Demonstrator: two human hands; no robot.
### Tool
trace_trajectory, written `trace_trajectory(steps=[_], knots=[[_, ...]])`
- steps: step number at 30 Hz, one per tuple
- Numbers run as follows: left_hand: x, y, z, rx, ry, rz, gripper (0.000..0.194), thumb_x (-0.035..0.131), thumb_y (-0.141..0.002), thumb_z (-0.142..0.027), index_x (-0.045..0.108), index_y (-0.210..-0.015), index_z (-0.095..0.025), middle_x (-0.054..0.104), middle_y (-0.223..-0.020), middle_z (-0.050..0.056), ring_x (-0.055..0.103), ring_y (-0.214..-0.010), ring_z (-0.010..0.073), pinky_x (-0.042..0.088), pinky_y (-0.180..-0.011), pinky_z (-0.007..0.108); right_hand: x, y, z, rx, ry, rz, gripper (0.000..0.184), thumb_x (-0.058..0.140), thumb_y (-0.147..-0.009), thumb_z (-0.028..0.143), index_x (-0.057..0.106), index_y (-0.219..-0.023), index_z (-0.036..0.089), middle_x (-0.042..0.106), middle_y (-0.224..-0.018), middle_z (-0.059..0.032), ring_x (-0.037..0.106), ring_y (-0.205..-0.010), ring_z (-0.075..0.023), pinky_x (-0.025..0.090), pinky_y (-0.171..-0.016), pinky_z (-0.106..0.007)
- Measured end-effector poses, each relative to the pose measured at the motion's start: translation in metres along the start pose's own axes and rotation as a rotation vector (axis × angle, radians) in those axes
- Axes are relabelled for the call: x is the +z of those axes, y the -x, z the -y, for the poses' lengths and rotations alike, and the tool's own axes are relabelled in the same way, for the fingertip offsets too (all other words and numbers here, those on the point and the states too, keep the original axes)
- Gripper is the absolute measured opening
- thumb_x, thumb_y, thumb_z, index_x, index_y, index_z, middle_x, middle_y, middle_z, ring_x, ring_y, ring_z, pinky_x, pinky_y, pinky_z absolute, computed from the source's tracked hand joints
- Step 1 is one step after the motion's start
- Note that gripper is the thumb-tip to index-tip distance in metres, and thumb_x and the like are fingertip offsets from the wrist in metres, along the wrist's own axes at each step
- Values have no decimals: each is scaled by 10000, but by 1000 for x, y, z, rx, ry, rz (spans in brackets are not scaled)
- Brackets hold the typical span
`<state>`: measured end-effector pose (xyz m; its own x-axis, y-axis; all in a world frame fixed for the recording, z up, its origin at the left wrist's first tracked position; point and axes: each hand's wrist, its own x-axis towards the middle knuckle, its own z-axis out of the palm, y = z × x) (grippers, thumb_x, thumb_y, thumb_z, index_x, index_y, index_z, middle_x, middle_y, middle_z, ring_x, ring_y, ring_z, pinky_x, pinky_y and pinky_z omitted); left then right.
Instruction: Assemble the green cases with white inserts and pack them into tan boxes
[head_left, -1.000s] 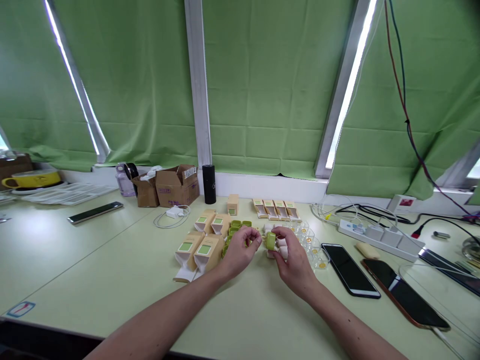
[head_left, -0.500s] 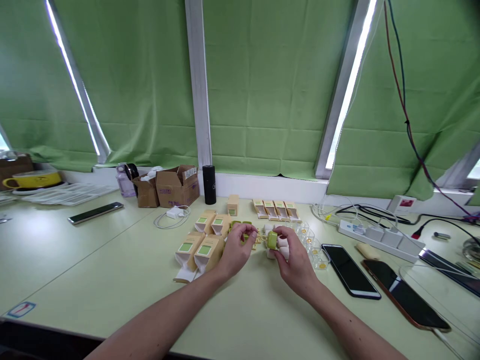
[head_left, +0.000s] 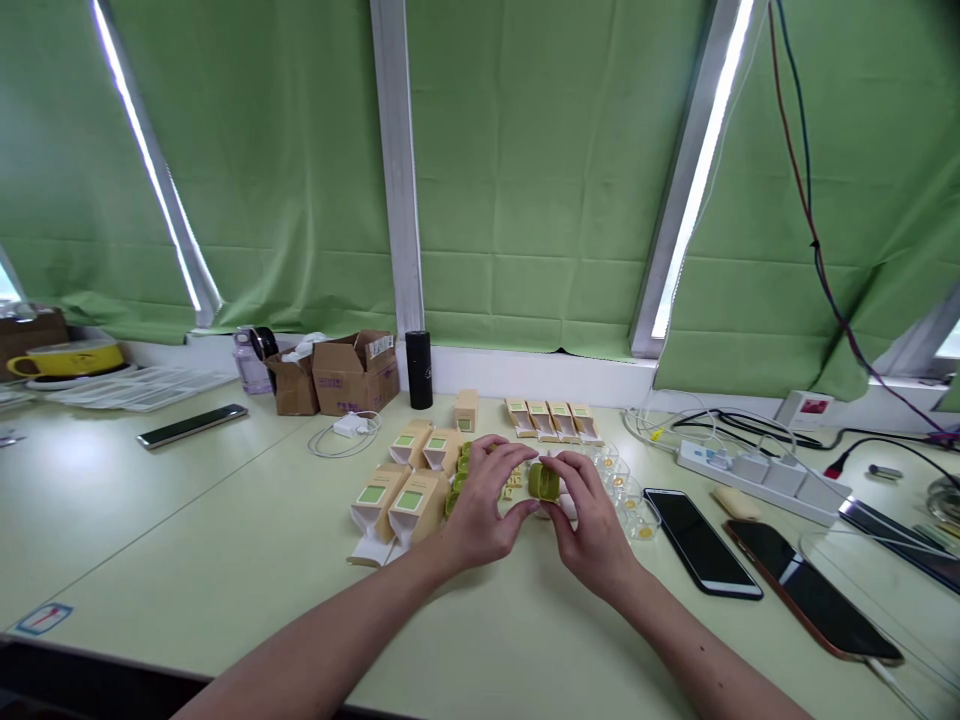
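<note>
A small olive-green plastic case (head_left: 544, 482) with a hollow side is held up off the table between both hands. My right hand (head_left: 589, 515) grips its right side with thumb and fingers. My left hand (head_left: 487, 505) curves in from the left, thumb and fingertips at the case's upper and lower left edges. Behind my left hand lie more green cases (head_left: 454, 490), partly hidden, and small yellow pieces (head_left: 511, 483). White rounded pieces (head_left: 568, 507) show behind my right hand, with clear plastic covers (head_left: 631, 503) holding yellow centres beside it.
Several cardboard boxes with green windows (head_left: 416, 505) stand left of my hands, and a row of open ones (head_left: 553, 421) lies behind. To the right are a phone (head_left: 701, 540), another phone (head_left: 810, 590) and a power strip (head_left: 761, 480). A black bottle (head_left: 419, 370) stands by the wall.
My left hand has moved right, from beside the case to its left edges. The case has turned in my right hand, so its hollow side now shows.
</note>
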<state>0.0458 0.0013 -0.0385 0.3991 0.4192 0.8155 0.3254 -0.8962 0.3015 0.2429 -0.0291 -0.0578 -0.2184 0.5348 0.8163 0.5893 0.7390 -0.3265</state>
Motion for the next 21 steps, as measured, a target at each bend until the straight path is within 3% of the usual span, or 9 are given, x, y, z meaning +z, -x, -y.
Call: trace_trajectory(steps=[7,11,16,21], knots=[[2,0,5,11,-2,-15,436,702,-916,-144,618,-1335,-227,704,-1226,125,487,-1235,331,480,-1047,543,3,1,-5,-74,-18,-74,515,528,-980,96,418,-1459,249,591,-1326,-155,607,-1260,-307,576,-1034,-530],[2,1,5,0,25,-38,463,707,-906,-131,609,-1348,-225,703,-1222,128,490,-1220,330,495,-1026,541,2,1,-6,-88,-8,-105,458,547,-986,101,441,-1407,244,602,-1348,-162,606,-1287,-304,571,-1046,-530],[2,1,5,4,44,-42,542,732,-877,-119,592,-1388,-233,693,-1230,131,486,-1229,335,499,-1028,544,-1,0,-4,-133,58,-73,369,535,-992,86,510,-1329,235,622,-1344,-167,612,-1301,-301,575,-1048,-514],[2,1,6,3,36,-60,474,722,-890,-119,625,-1339,-235,703,-1194,123,497,-1212,327,504,-1019,538,-2,-1,-3,-161,136,-61,320,530,-989,70,577,-1269,218,628,-1332,-181,634,-1272,-299,599,-1018,-485]])
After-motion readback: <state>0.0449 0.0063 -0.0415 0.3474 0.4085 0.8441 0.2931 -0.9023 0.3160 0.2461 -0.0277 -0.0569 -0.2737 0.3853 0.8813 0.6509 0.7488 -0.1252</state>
